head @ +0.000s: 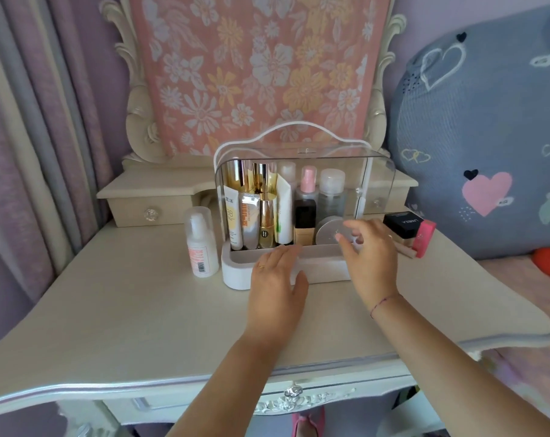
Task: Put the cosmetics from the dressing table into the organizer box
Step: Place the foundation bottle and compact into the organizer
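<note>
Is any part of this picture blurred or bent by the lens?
Head view: the right hand is motion-blurred at its fingertips; the left hand is sharper; the wide lens bows the dressing table edge; glare streaks the organizer box lid.

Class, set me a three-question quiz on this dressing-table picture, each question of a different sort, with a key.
1. True or false: the white pump bottle stands inside the organizer box.
2. Which hand rests on the box's front edge: A left, B right?
3. Fill in: the black jar and pink tube lie to the box's ____.

Key: 1 false; 2 A; 3 right.
</note>
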`<state>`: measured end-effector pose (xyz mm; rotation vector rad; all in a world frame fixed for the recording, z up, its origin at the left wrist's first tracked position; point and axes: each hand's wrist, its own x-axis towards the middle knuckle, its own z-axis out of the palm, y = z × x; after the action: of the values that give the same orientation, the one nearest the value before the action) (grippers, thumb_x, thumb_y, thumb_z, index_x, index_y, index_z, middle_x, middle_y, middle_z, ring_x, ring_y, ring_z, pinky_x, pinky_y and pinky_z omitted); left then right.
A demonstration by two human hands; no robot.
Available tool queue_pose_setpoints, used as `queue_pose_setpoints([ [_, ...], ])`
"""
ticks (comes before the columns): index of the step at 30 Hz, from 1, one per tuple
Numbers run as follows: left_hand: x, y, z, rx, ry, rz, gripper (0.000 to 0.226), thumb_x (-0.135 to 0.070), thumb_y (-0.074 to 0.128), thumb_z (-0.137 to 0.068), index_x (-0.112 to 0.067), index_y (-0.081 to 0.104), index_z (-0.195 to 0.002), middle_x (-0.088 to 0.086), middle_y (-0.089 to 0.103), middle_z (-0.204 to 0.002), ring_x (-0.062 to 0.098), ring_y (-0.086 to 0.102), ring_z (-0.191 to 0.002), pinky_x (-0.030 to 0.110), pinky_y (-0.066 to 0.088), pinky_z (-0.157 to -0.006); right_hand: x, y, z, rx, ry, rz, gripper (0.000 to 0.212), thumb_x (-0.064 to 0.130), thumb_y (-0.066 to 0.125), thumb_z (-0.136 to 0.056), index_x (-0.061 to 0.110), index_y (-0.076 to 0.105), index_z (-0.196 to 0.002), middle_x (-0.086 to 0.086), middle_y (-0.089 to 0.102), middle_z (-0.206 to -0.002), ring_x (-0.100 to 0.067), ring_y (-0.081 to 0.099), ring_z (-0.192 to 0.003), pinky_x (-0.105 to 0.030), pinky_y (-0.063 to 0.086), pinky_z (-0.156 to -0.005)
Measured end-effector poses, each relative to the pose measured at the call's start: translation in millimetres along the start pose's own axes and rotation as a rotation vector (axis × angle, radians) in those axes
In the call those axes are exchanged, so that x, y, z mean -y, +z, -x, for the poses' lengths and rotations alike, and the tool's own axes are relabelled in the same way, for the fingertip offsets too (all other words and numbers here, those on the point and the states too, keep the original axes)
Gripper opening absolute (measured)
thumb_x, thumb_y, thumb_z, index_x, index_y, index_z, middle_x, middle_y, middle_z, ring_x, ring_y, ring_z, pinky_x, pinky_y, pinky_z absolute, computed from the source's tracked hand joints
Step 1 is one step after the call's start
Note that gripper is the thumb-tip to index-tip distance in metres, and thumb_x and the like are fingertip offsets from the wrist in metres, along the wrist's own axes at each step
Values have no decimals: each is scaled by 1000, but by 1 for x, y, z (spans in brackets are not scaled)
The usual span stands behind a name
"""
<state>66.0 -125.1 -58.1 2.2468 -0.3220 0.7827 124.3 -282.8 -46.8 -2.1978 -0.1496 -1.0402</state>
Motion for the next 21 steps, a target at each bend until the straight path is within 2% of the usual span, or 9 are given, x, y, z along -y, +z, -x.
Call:
queue_pose_setpoints([
  [3, 1, -22, 1, -255, -66, 110, 29, -9, 62, -85, -16, 64, -113, -1, 63, -109, 15, 55, -106, 27, 44, -91, 26, 4, 20, -21, -63, -115, 18, 12, 74, -79, 6, 67, -94, -2, 61, -91, -18, 58, -79, -28, 47, -71],
  [5, 12, -41, 0, -457, -91, 109, 25, -11, 68, -80, -17, 62, -104, -4, 57, -97, 12, 53, -94, 18, 40, -83, 41, 8, 33, 2, -63, -188, 16, 12, 73, -80, 7, 67, -94, -3, 61, -90, -16, 56, -80, -24, 47, -71],
  [8, 45, -68, -7, -615, -362, 146, 42, -23, 75, -73, -14, 54, -107, -2, 47, -100, 17, 47, -95, 22, 37, -82, 60, 18, 53, 69, 7, -275, 13, 14, 70, -82, 9, 67, -95, -3, 61, -88, -17, 56, -80, -23, 47, -72],
  [11, 85, -79, -17, -431, -675, 282, 67, -32, 77, -72, -14, 43, -125, 3, 47, -124, 18, 44, -116, 28, 35, -91, 72, 26, 62, 145, 50, -345, 11, 13, 68, -83, 9, 67, -93, -2, 63, -89, -15, 58, -79, -14, 45, -71],
  [13, 101, -79, -23, -254, -741, 371, 75, -35, 77, -73, -15, 37, -134, 0, 46, -130, 15, 43, -120, 29, 37, -94, 74, 28, 64, 206, 60, -371, 8, 15, 68, -84, 9, 67, -90, -1, 66, -87, -12, 59, -77, -12, 45, -69],
  [15, 112, -77, -28, -133, -691, 387, 66, -33, 76, -74, -16, 44, -130, 0, 56, -120, 16, 53, -111, 30, 45, -88, 71, 30, 63, 250, 107, -389, 5, 16, 67, -84, 12, 68, -87, -1, 67, -81, -15, 60, -74, -20, 48, -69],
  [17, 116, -75, -30, -72, -613, 363, 44, -29, 74, -76, -21, 54, -115, -4, 64, -99, 14, 60, -90, 23, 46, -68, 68, 31, 62, 274, 162, -410, 3, 17, 66, -84, 15, 68, -84, -1, 67, -76, -18, 60, -73, -23, 49, -69],
  [19, 117, -75, -29, -48, -589, 380, 33, -26, 73, -77, -21, 59, -107, -9, 64, -88, 10, 59, -78, 20, 44, -61, 66, 33, 62, 272, 170, -406, 3, 18, 65, -84, 18, 67, -82, 1, 67, -74, -16, 61, -73, -20, 48, -67],
  [21, 116, -77, -26, -33, -593, 386, 29, -25, 74, -77, -23, 60, -103, -9, 65, -87, 10, 60, -78, 21, 44, -61, 66, 33, 62, 274, 174, -410, 4, 19, 65, -85, 21, 67, -81, 3, 67, -74, -14, 60, -72, -16, 47, -66],
])
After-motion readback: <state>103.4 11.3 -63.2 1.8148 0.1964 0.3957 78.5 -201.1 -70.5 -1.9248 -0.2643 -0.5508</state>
